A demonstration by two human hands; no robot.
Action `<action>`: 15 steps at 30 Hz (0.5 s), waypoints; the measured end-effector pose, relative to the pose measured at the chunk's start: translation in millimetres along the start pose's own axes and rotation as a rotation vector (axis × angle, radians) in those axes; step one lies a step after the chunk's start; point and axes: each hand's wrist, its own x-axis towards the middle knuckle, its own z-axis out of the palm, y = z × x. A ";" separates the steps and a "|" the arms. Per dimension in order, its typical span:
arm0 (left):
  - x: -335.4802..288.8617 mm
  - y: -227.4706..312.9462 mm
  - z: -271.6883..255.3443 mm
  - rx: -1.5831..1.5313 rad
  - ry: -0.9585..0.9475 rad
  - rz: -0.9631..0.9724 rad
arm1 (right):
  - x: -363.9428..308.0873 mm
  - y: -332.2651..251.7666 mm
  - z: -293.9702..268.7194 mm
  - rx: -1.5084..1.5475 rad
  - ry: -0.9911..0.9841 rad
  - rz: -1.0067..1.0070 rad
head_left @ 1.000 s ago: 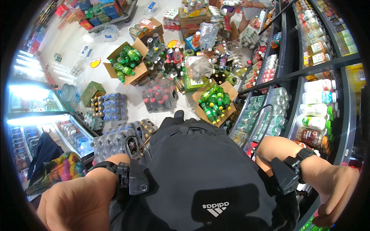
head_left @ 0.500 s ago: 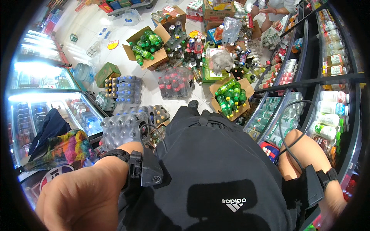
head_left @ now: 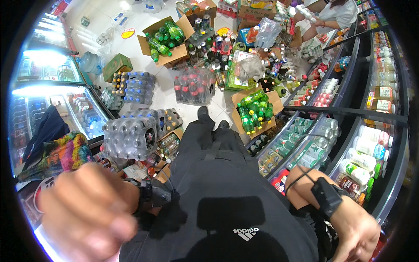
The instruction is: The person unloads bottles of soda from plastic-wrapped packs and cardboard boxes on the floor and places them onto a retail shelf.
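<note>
My left hand (head_left: 85, 212) is raised at the lower left, smeared by motion. Its fingers look curled, but whether they hold anything does not show. Behind it lie a multicoloured fluffy cloth (head_left: 72, 153) and a dark blue cloth (head_left: 46, 131). At the lower right, my right hand (head_left: 355, 231) hangs with its fingers pointing down and partly hidden; I see nothing in it. Closest to that hand is a shelf row of white bottles with coloured caps (head_left: 358, 172). Each wrist wears a black strapped device.
Ahead on the floor stand open cartons of green bottles (head_left: 254, 115), a wrapped pack of red-capped dark bottles (head_left: 195, 85) and grey wrapped packs (head_left: 128, 139). Lit glass-front coolers (head_left: 48, 105) line the left. Dark shelving (head_left: 375, 115) runs along the right. Another person (head_left: 327, 22) is at the far right.
My left hand has turned, its fingers now curled toward the middle. The right hand has shifted left and shows more fully. The view has moved, and both my shoes now show.
</note>
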 end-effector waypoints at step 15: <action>-75.2 -245.8 -210.4 0.561 0.530 -0.696 | -388.9 61.9 61.0 -0.238 -0.658 2.118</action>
